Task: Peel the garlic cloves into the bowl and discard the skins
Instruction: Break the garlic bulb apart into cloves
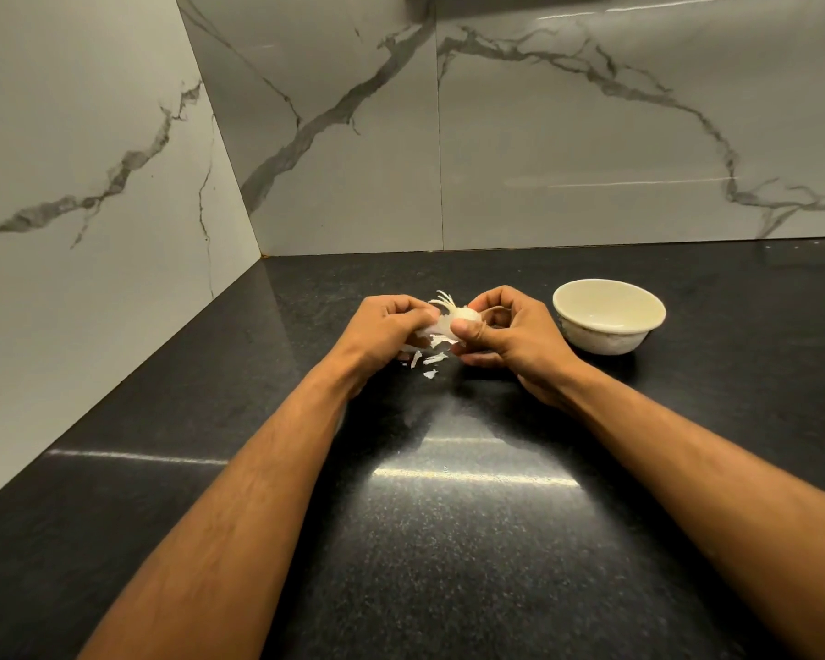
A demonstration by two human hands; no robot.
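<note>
A white garlic bulb with papery skin sticking up is held above the black counter between both hands. My right hand grips the bulb, thumb pressed on its front. My left hand pinches a strip of skin on the bulb's left side. Several torn skin flakes lie on the counter just below the hands. A cream bowl stands upright to the right of my right hand; I see no cloves in it.
Marble-patterned walls close off the counter at the back and on the left, meeting in a corner at the far left. Ceiling light glares off the counter in front of the hands.
</note>
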